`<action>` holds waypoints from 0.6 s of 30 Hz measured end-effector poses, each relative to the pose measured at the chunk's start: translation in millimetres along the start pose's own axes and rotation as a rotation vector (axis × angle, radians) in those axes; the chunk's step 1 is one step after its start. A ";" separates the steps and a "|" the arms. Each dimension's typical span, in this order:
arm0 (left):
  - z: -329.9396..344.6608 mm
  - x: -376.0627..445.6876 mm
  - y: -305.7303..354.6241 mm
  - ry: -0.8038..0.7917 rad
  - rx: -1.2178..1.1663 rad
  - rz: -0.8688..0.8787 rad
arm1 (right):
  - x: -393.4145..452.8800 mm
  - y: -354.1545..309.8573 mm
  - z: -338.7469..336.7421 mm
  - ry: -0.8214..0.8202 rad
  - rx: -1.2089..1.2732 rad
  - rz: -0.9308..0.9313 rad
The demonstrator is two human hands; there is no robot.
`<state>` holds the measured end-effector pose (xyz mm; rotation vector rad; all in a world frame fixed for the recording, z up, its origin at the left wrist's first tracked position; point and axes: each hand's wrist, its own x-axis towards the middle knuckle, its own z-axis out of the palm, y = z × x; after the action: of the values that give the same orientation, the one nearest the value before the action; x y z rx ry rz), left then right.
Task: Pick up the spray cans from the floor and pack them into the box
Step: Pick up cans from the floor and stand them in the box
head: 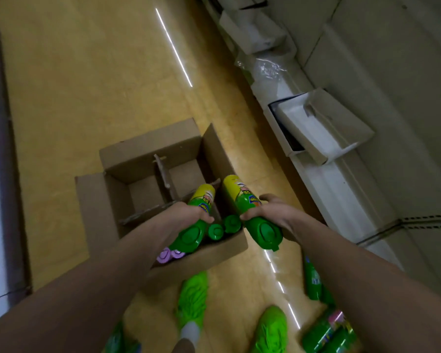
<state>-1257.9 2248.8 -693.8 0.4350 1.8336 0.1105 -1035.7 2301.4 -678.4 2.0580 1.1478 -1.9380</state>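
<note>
Yellow floor beneath, both hands (189,215) (270,210) grip green-capped spray cans (196,215) (252,212) above a part-filled, divided brown cardboard box (148,151); more cans (326,332) lie behind.

Open brown cardboard box (178,267) sits on the floor, flaps out, cardboard dividers inside; far cells bare. Near cells hold upright cans: two green caps (224,226) and a lilac cap (166,254) showing. Two green-and-yellow spray cans, green caps toward camera, tilted over the box: one (192,226) above the near cells, one (251,212) over the right wall. More green cans (325,335) lie on the floor lower right, blurred, apparently three or four.
</note>
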 end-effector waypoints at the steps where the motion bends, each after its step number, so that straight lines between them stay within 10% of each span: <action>1: -5.3 7.4 -3.9 -0.022 0.041 -0.029 | 7.5 -6.0 3.2 -0.020 -0.089 0.011; 9: -8.6 65.4 -33.7 -0.154 0.340 -0.133 | 80.6 -46.3 43.7 0.083 -1.254 -0.123; 18: 22.6 138.5 -42.9 -0.112 0.712 0.089 | 167.3 -44.7 85.5 0.079 -1.425 -0.226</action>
<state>-1280.3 2254.1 -838.6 0.9946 1.7029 -0.5132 -1145.9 2362.4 -824.9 1.1664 1.9460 -0.5357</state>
